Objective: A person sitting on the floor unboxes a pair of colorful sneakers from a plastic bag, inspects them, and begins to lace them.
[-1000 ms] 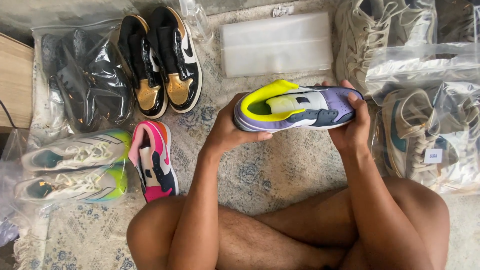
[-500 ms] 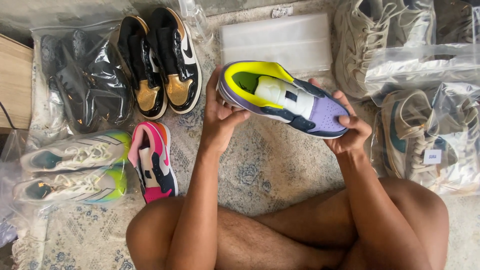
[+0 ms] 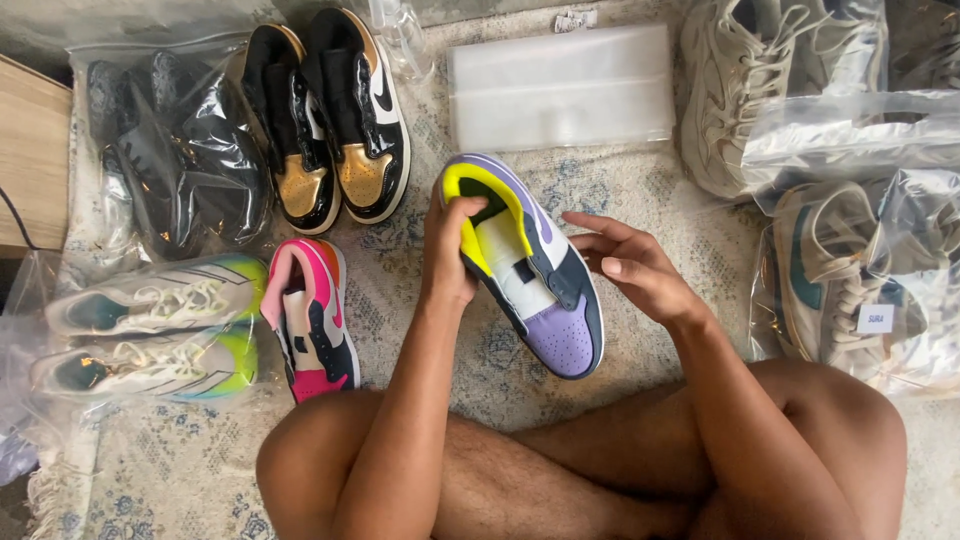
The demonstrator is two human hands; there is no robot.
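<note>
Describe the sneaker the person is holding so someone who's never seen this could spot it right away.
Start at the patterned rug covered with shoes, and find the bare forearms reaching out from the crossed legs. The left hand grips the purple sneaker by its collar. It alone has a neon yellow lining, a lilac toe and navy panels, and lies unbagged between the hands.

The person sits cross-legged, both bare forearms reaching forward over the knees. The left hand (image 3: pixel 447 250) is raised with wrist bent, fingers curled in a closed grip and the thumb hooked over the top. The right hand (image 3: pixel 630 265) hovers just beside it, palm turned inward, fingers spread loosely and gripping nothing
</note>
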